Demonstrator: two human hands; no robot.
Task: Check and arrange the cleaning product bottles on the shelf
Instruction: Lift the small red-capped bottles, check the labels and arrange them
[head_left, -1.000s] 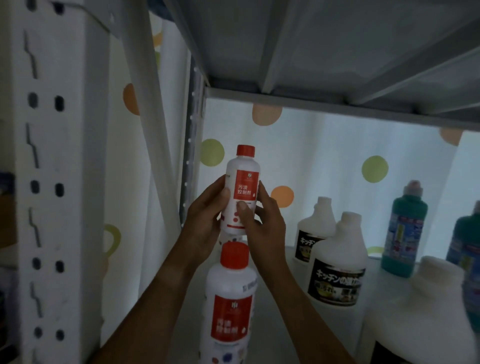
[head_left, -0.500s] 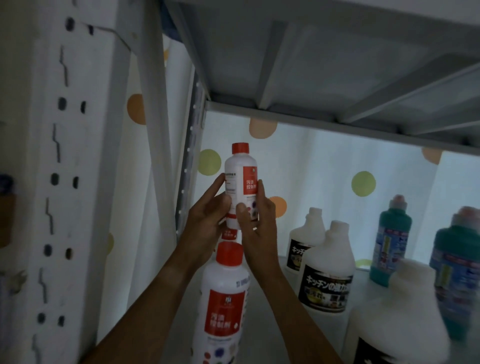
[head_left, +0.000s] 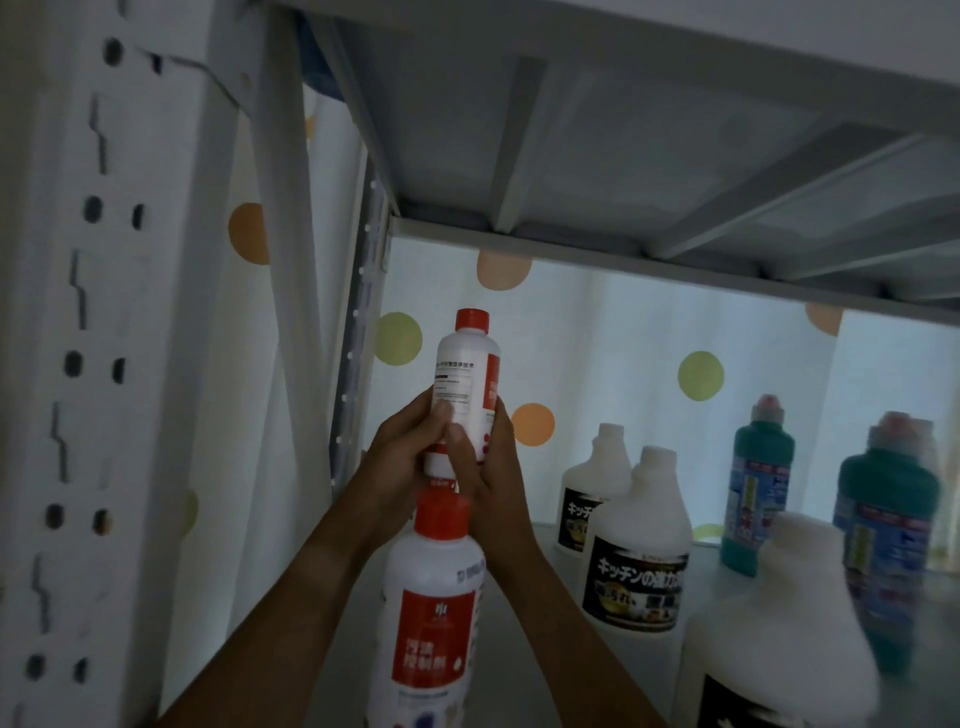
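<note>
White metal shelving (head_left: 649, 156), ribbed underside of upper board overhead, perforated upright post (head_left: 78, 364) at near left with keyhole slots and round holes. Behind, translucent white curtain (head_left: 597, 338) with orange and green polka dots, softly pleated. Lower shelf board (head_left: 550, 587) smooth, pale grey. At near right, big white matte plastic jug (head_left: 779, 623), rounded shoulders, dark label at bottom, blurred. Left of that, white jug with black label (head_left: 639, 545), narrow neck, yellow-white lettering; another similar white jug (head_left: 592, 483) just behind it, farther back. At far right, two teal bottles (head_left: 761, 483), cylindrical, blue printed labels, pale caps; nearer one (head_left: 883, 530) blurred. At near centre, standing white bottle with red cap (head_left: 431, 613), glossy plastic, red square label, upright on shelf. Above it, raised off the shelf at centre, held bottle (head_left: 465, 384): small white cylinder, red screw cap, turned so fine-print panel faces camera, red label edge at right side. Left hand (head_left: 405, 457) wrapped round lower left of held bottle, thumb on front. Right hand (head_left: 488, 467) grasping lower right side, thumb pressed on front next to the left thumb. Both hands clasping same bottle, base of it hidden behind fingers.
</note>
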